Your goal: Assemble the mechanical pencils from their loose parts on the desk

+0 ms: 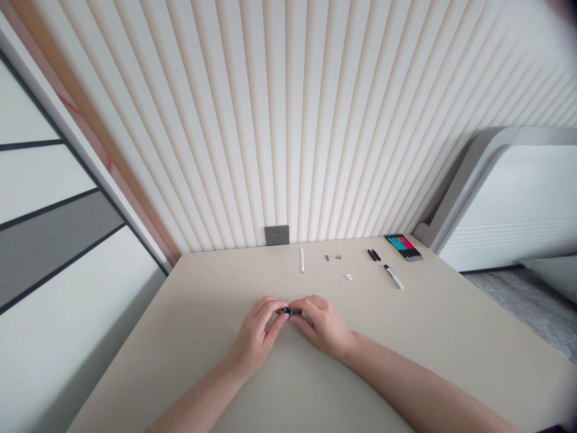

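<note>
Fingers (pixel 274 305) of the left hand (pixel 255 331) are clamped on a small part (pixel 286 310), thumb against forefinger, and the right hand (pixel 322 325) pinches the same part from its right side. The part is held between the two hands, at the middle of the table (pixel 216 282). It shows black and bright blue; the fingertips hide both its ends, so its full shape is hard to make out.

Any writing on the pens (pixel 404 247) or the marker (pixel 393 277) is too small to read. The pens lie in a row at the far right, blue ones on the left and red ones on the right, with black sections. The marker, white with a dark end, lies nearer. To the left of the pens are two black pieces (pixel 374 255), long and rounded. Farther left lie white bits (pixel 348 276) and small grey bits (pixel 338 257), too tiny to identify, then two thin white sticks (pixel 302 260), side by side.

The table is smooth and beige. Behind it, the wall (pixel 252 120) has pale vertical ribs and a dark socket (pixel 276 234). Both forearms are cut off at the near edge.
</note>
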Demonstrator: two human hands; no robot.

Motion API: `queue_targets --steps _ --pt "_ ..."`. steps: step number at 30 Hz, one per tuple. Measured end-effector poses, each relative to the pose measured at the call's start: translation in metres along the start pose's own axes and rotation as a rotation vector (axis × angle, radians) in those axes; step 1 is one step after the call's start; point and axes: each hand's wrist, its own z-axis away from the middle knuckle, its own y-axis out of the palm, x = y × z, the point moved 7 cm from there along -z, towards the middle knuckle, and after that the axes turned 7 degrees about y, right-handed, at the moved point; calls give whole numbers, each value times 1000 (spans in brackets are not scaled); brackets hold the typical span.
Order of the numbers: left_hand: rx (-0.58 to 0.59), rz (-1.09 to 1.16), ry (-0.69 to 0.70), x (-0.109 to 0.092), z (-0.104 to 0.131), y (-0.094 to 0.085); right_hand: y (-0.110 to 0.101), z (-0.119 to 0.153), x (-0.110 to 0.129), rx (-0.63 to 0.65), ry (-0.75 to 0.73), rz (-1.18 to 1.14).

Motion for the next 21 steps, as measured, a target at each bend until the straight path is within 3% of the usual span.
queue_targets --steps 5,8,11,15,21 --pt "-22 -11 8 -1 0 -1 -14 -7 -5 -6 -59 173" --pt "-36 -15 1 -2 0 -1 -33 -17 -36 -94 83 391" --pt "-27 -11 -5 -2 -1 0 -42 -23 -75 -90 265 598" --pt "-3 -16 -15 -1 0 2 -37 -23 -109 9 401 687" --pt "17 -40 -64 6 2 5 -32 -21 -113 44 433 688"
